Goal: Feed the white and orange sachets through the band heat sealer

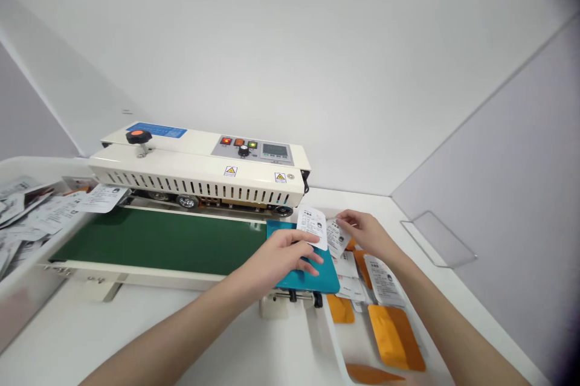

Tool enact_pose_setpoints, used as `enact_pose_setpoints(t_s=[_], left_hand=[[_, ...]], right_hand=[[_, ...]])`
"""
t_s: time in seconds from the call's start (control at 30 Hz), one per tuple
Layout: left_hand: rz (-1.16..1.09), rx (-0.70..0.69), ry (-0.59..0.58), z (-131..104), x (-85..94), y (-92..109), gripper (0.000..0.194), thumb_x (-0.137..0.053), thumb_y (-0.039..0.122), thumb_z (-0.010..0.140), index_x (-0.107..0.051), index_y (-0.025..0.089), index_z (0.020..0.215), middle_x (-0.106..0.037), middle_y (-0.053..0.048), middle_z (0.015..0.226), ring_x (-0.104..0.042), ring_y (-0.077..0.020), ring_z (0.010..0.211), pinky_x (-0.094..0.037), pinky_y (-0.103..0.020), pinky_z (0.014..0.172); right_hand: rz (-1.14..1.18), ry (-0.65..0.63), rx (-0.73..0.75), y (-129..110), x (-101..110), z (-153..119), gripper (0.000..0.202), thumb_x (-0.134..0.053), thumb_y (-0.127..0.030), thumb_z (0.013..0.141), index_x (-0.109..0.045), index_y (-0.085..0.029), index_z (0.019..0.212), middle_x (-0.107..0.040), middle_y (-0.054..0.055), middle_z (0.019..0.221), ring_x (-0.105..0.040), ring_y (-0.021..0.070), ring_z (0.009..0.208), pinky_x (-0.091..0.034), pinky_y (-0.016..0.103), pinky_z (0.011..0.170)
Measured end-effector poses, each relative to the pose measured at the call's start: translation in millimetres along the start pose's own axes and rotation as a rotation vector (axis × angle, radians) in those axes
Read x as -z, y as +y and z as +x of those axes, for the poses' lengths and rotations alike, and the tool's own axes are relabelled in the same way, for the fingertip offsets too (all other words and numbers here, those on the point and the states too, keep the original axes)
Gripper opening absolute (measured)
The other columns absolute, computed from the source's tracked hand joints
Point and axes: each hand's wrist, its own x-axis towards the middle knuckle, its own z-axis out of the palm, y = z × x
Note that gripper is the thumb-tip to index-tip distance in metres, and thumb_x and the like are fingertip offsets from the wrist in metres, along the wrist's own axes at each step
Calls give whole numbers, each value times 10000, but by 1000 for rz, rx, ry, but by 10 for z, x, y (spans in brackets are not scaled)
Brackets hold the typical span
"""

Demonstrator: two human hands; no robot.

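My left hand point(292, 253) rests over the blue plate point(312, 277) at the conveyor's right end, its fingers apart and touching a white printed pouch point(312, 223). That pouch lies by the right end of the cream sealing machine point(199, 162). My right hand point(362, 229) pinches the top edge of another white printed pouch point(336, 238), just right of the first one. At the machine's left end, a further white pouch point(105, 197) sticks out from under the housing.
A white bin point(335, 344) at the right holds orange pouches point(396, 337) and white ones. The left bin point(45, 280) is heaped with pouches. The green belt point(167, 238) runs between them. A wire stand point(437, 241) is at the far right.
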Motion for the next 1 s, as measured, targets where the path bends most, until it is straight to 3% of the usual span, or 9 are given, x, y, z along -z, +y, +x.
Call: enact_pose_setpoints(t_s=[0.17, 0.43, 0.57, 0.63, 0.8, 1.0], left_hand=[[-89, -52, 39, -70, -30, 17, 262, -593, 198, 821, -638, 108, 1063, -689, -121, 915, -654, -177, 866, -494, -338, 853], [-213, -76, 116, -170, -57, 97, 219, -575, 135, 833, -634, 75, 1035, -689, -143, 922, -656, -183, 890, -505, -321, 854], [-211, -72, 173, -217, -61, 91, 267, -549, 148, 853, -606, 83, 1106, -699, -128, 891, -660, -177, 880, -510, -314, 847], [-212, -76, 206, -247, -49, 89, 289, -544, 152, 858, -591, 89, 1136, -702, -124, 893, -662, -179, 884, -510, -318, 848], [-224, -93, 256, -334, 23, 72, 320, -545, 168, 860, -571, 97, 1171, -700, -126, 912, -663, -194, 898, -515, -332, 844], [-260, -99, 286, -438, 24, 103, 389, -568, 169, 846, -535, 134, 1233, -670, -133, 1024, -658, -217, 948, -509, -360, 877]], right_hand=[[-60, 28, 16, -19, -28, -11, 311, -490, -488, 847, -612, -209, 781, -697, 46, 769, -636, 209, 689, -465, 313, 630], [-69, -8, 28, -83, -6, -50, 388, -479, -528, 857, -574, -210, 655, -666, 21, 666, -583, 177, 577, -404, 286, 542], [-41, 23, 24, -34, 10, -38, 372, -480, -519, 858, -626, -218, 695, -694, 37, 742, -640, 220, 698, -475, 324, 659], [-40, 52, -14, 5, 23, -29, 343, -492, -507, 848, -650, -222, 741, -707, 50, 806, -651, 239, 734, -489, 333, 643], [37, 74, -97, 35, 84, -34, 264, -530, -443, 807, -651, -218, 873, -710, 60, 895, -611, 181, 540, -470, 317, 510], [238, 148, -204, -23, 155, -61, 274, -591, -429, 777, -654, -182, 876, -693, 62, 684, -588, 179, 520, -468, 306, 496]])
